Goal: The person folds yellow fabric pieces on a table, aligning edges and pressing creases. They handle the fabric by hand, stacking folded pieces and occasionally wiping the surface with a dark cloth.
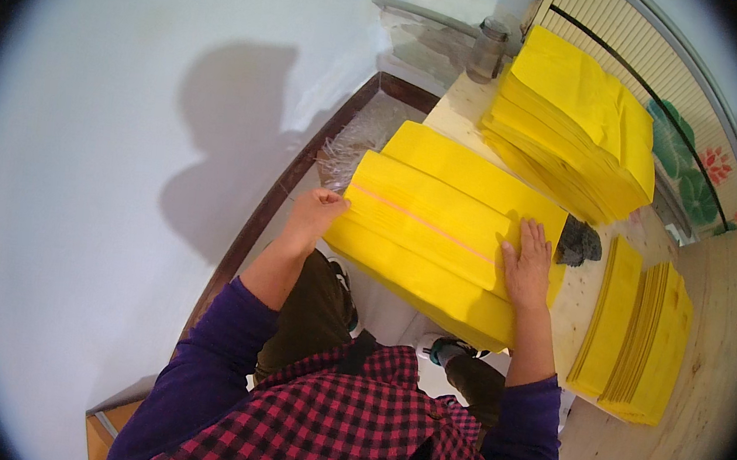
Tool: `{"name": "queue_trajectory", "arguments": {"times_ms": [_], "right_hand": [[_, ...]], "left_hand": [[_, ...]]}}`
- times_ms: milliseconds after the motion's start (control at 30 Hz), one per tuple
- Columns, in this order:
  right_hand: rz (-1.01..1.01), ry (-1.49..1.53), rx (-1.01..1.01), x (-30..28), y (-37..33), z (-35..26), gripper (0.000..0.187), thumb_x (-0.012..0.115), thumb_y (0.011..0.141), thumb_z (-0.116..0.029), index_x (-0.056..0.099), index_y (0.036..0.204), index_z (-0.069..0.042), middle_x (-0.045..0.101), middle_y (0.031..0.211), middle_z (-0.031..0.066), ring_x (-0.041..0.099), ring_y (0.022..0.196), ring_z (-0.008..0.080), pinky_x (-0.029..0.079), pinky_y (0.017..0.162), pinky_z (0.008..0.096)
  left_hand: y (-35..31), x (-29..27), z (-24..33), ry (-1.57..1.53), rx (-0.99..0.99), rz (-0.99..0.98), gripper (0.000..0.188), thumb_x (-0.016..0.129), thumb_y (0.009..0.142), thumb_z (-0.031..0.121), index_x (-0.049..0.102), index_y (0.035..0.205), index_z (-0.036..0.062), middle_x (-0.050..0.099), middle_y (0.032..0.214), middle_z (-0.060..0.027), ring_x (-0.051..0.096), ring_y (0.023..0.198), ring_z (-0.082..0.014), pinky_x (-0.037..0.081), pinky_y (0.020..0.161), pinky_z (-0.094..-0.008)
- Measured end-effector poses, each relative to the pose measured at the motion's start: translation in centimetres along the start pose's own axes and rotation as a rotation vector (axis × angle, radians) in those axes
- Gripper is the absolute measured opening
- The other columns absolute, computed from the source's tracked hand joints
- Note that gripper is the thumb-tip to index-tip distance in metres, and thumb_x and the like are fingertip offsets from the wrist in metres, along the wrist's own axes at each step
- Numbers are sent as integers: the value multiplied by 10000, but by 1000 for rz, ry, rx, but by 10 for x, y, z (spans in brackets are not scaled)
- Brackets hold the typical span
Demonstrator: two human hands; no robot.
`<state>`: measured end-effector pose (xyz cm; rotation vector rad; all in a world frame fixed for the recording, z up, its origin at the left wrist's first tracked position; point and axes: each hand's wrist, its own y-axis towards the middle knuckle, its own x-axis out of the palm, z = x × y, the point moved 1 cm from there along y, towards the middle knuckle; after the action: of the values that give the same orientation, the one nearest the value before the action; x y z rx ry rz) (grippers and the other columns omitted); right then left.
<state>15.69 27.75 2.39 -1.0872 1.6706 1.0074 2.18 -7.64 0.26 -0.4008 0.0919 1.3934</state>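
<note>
Your left hand (pixel 316 212) curls its fingers over the near-left end of the thick block of bright yellow paper sheets (pixel 437 245), gripping that end, while your right hand (pixel 527 266) lies flat and open on the block's top, pressing rather than clasping. Held that way, one hand squares the end and the other keeps the sheets from sliding. The block sits on the pale wooden table (pixel 714 286), its near side overhanging the table edge toward your lap, with a thin orange line across its top.

Beyond it, a taller fanned stack of yellow sheets (pixel 579 126) leans near the far edge, and a smaller yellow stack (pixel 635 341) lies just beside your right wrist, so the right is crowded. A dark crumpled scrap (pixel 579 242) lies just past your right fingertips. The left, toward the white wall (pixel 129 165), has open room.
</note>
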Motion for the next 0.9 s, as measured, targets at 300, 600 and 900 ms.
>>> {"name": "queue_trajectory", "arguments": {"times_ms": [300,600,900], "right_hand": [[-3,-25,3,-1,-1,1,569,531,933,-330,392,1402,-40,361,1471,156,274,1394,305,181,1148,450],[-5,-51,1,1,-2,1,567,514,943,-345,390,1403,-35,350,1477,161,265,1397,312,179,1148,456],[14,-53,-20,3,-3,2,572,536,928,-337,405,1390,-26,351,1474,171,277,1389,321,191,1141,465]], "left_hand": [[1,2,-1,4,17,21,150,666,840,131,670,844,-19,641,762,-23,556,679,-100,442,647,-262],[2,0,0,-23,15,-7,157,656,849,135,659,847,-22,626,759,-17,542,693,-98,431,666,-263],[-1,1,2,-2,28,16,144,661,833,130,664,833,-14,622,745,-12,539,683,-101,429,652,-268]]}}
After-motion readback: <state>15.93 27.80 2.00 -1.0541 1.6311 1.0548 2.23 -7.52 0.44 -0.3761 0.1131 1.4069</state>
